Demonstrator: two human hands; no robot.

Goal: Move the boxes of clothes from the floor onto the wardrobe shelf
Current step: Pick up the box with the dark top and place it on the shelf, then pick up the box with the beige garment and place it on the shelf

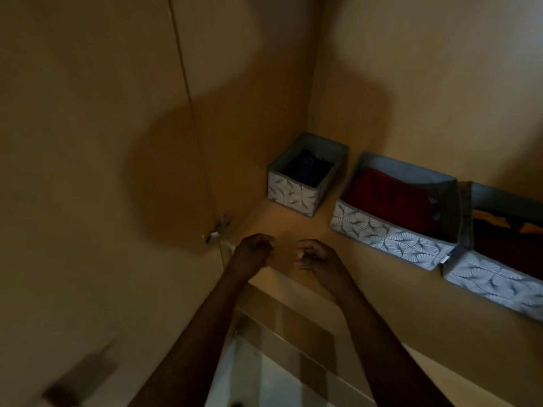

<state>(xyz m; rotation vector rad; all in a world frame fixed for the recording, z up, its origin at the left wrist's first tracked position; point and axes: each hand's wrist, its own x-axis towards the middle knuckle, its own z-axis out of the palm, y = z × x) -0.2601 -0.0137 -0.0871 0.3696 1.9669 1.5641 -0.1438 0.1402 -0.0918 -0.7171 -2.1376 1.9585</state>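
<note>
Three grey fabric boxes with a white leaf pattern stand on the wardrobe shelf (293, 227). A small box (293, 195) with dark blue clothes sits in the back left corner. To its right is a wide box (388, 239) holding red clothes, then a third box (496, 280) with dark red clothes, cut off by the frame edge. My left hand (254, 254) and my right hand (316, 258) hover side by side over the shelf's front edge, fingers loosely curled, holding nothing, well in front of the small box.
The open wardrobe door (102, 171) stands on the left, with a metal hinge (219, 229) near my left hand. The wardrobe's back wall (411, 83) rises behind the boxes. A pale tiled floor (279, 362) shows far below the shelf.
</note>
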